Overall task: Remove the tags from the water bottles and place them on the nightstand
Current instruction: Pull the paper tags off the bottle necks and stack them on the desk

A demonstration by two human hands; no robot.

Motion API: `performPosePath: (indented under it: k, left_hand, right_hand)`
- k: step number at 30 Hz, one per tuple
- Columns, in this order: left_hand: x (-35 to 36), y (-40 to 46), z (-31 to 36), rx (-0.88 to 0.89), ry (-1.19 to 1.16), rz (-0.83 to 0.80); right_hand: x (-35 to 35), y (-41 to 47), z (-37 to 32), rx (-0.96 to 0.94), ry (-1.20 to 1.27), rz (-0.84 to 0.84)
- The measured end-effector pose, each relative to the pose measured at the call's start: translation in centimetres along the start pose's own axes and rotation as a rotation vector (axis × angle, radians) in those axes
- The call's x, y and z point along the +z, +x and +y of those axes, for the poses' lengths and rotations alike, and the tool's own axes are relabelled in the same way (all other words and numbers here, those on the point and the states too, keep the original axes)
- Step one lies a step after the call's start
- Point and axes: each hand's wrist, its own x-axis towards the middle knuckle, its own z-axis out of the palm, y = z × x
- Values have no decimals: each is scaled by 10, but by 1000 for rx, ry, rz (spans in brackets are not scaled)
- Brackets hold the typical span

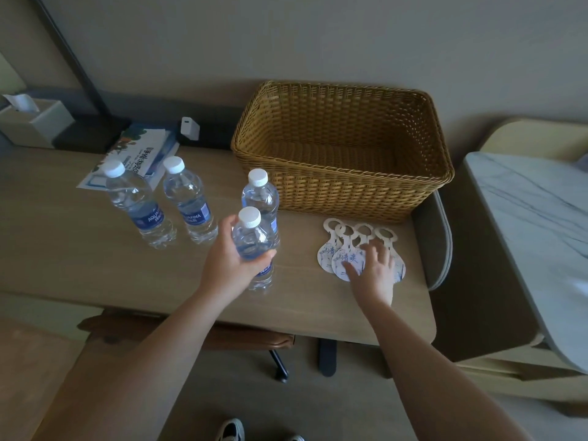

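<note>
All four tags off, by our reckoning.

Our left grip (235, 256) clasped the nearest bottle (254, 246) upright on the counter (95, 265); our right grip (372, 268) lay flat and unclenched on the tags (342, 259), fanned just before the basket (343, 148). Three other bottles (187, 198) stood bare-necked behind. We judged only the placing left; we could not tell which surface was the nightstand.

The right grip (374, 270) covers much of the tags (337, 253), hiding their print. The left grip (230, 259) hides the nearest bottle's (254, 237) label. At six o'clock, a shoe (230, 431) is cut off by the edge.
</note>
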Motion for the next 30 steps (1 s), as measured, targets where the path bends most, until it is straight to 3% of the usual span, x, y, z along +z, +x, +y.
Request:
performPosePath:
  k: [4, 8, 12, 16, 22, 30]
  left_hand:
    - [0, 0, -1, 9, -2, 2]
    - [0, 0, -2, 19, 9, 3]
    - [-1, -1, 0, 33, 16, 0]
    - [-7, -3, 0, 49, 22, 2]
    - [-29, 1, -10, 18, 0, 27]
    - [-57, 13, -22, -34, -79, 76]
  right_hand:
    - [15, -19, 6, -200, -199, -168]
    - [19, -18, 7, -171, -264, -277]
    - [15, -19, 0, -163, -300, -280]
    - [6, -16, -47, -226, -71, -179]
    - [6, 5, -143, -231, 407, -177]
    - [27, 26, -184, -255, 503, -249]
